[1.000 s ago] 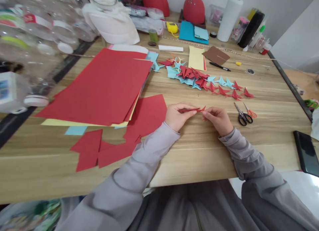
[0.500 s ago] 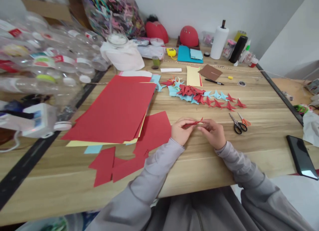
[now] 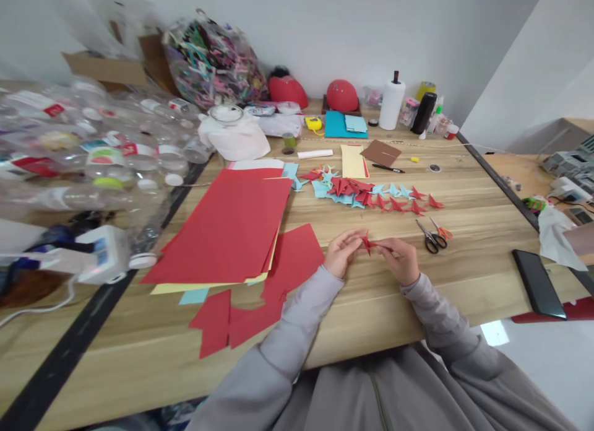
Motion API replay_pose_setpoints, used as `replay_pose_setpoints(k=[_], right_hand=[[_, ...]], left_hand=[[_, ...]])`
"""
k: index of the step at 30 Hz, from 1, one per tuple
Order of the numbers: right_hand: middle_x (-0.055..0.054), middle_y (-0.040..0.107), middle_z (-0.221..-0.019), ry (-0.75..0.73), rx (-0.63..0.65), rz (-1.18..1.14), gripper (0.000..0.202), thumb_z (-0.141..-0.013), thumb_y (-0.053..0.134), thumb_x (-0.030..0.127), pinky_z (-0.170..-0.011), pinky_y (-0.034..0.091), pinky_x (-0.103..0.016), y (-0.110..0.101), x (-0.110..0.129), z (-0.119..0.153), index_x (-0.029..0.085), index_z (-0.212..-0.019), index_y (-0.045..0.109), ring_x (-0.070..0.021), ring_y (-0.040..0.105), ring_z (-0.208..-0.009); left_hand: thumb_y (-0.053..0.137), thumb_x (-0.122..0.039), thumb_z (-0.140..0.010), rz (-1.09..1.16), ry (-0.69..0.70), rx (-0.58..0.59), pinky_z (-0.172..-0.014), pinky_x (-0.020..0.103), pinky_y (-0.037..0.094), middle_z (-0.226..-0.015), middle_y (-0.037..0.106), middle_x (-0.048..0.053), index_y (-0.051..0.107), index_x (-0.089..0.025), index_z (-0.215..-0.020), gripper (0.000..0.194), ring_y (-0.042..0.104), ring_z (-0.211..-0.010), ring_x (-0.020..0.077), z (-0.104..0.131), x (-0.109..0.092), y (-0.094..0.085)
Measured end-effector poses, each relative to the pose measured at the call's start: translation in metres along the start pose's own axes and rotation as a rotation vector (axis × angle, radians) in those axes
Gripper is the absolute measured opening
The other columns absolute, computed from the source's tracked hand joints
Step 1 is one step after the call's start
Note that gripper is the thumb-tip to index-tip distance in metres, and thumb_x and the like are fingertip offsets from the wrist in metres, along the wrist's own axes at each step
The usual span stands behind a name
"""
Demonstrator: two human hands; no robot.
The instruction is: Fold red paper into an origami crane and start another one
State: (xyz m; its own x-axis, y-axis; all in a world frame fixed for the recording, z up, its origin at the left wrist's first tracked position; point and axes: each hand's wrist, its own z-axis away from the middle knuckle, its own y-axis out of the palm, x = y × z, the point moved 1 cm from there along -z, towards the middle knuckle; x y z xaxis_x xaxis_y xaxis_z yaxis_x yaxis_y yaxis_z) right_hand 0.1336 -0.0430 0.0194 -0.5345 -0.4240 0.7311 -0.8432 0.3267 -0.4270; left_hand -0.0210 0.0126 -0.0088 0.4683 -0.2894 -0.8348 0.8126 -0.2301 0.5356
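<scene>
A small folded red paper crane [image 3: 368,243] is held just over the table between my two hands. My left hand [image 3: 342,250] is closed on its left side, and the fingertips of my right hand [image 3: 398,256] pinch its right end. Beyond my hands lies a heap of red and blue paper cranes [image 3: 352,189], with several more in rows to its right. A stack of red paper sheets [image 3: 227,226] is left of my hands, with a loose red sheet [image 3: 297,257] and cut red paper pieces [image 3: 236,322] beside and below it.
Black-handled scissors [image 3: 432,239] and orange scissors [image 3: 443,230] lie right of my hands. A phone [image 3: 537,283] rests near the right edge. Many plastic bottles [image 3: 106,161] crowd the left side. A black pen [image 3: 388,168] and yellow paper strips [image 3: 353,161] lie farther back.
The red paper crane has turned between my fingers, its points now standing up and down. My right fingers pinch its right end. The camera view has tilted up and shifted slightly.
</scene>
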Motion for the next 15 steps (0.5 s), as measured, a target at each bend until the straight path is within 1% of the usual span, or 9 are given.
replay_pose_setpoints(k=[2,4,7,10,12,15], right_hand=[[-0.004,0.074,-0.078,0.026,-0.017,-0.006,0.015,-0.086,0.057,0.024,-0.066,0.054,-0.027,0.0,-0.001,0.003,0.021,-0.086,0.072,-0.0152,0.068,-0.069],[-0.005,0.075,-0.079,0.085,-0.048,-0.032,0.016,-0.086,0.057,0.026,-0.065,0.054,-0.026,0.002,-0.002,0.006,0.02,-0.087,0.072,-0.015,0.068,-0.068],[-0.006,0.074,-0.078,0.198,-0.134,-0.072,0.017,-0.084,0.06,0.031,-0.062,0.054,-0.026,0.007,-0.005,0.008,0.019,-0.085,0.071,-0.0145,0.067,-0.065],[-0.006,0.074,-0.078,0.272,-0.147,-0.09,0.018,-0.084,0.06,0.032,-0.06,0.053,-0.026,0.013,-0.004,0.01,0.018,-0.086,0.071,-0.014,0.065,-0.062],[-0.006,0.074,-0.079,0.257,-0.103,-0.064,0.018,-0.085,0.058,0.03,-0.061,0.052,-0.027,0.016,-0.001,0.011,0.018,-0.089,0.071,-0.0143,0.065,-0.063],[-0.007,0.075,-0.086,0.157,-0.026,0.025,0.019,-0.085,0.055,0.027,-0.062,0.052,-0.027,0.015,0.006,0.011,0.02,-0.091,0.072,-0.0153,0.066,-0.07]], left_hand=[[0.084,-0.039,-0.056,0.024,-0.061,0.046,-0.076,0.036,0.055,-0.084,0.073,0.008,0.071,-0.015,-0.093,0.046,0.067,-0.075,0.0181,0.0,0.001,0.0],[0.084,-0.037,-0.057,0.022,-0.072,0.089,-0.081,0.036,0.053,-0.084,0.073,0.008,0.071,-0.014,-0.094,0.045,0.068,-0.077,0.0183,0.001,0.001,0.001],[0.083,-0.032,-0.058,0.035,-0.045,0.126,-0.084,0.035,0.051,-0.09,0.073,0.008,0.069,-0.015,-0.101,0.048,0.067,-0.085,0.0189,0.003,0.001,0.002],[0.085,-0.023,-0.053,-0.028,-0.001,0.144,-0.082,0.031,0.051,-0.092,0.072,0.007,0.064,-0.016,-0.108,0.059,0.067,-0.086,0.0172,0.003,0.004,0.002],[0.085,-0.02,-0.052,-0.111,0.033,0.115,-0.08,0.028,0.05,-0.09,0.071,0.005,0.061,-0.016,-0.108,0.06,0.066,-0.084,0.0152,0.003,0.007,0.004],[0.081,-0.024,-0.059,-0.211,0.085,0.063,-0.077,0.026,0.049,-0.085,0.068,0.003,0.06,-0.016,-0.104,0.05,0.064,-0.08,0.0133,0.005,0.01,0.009]])
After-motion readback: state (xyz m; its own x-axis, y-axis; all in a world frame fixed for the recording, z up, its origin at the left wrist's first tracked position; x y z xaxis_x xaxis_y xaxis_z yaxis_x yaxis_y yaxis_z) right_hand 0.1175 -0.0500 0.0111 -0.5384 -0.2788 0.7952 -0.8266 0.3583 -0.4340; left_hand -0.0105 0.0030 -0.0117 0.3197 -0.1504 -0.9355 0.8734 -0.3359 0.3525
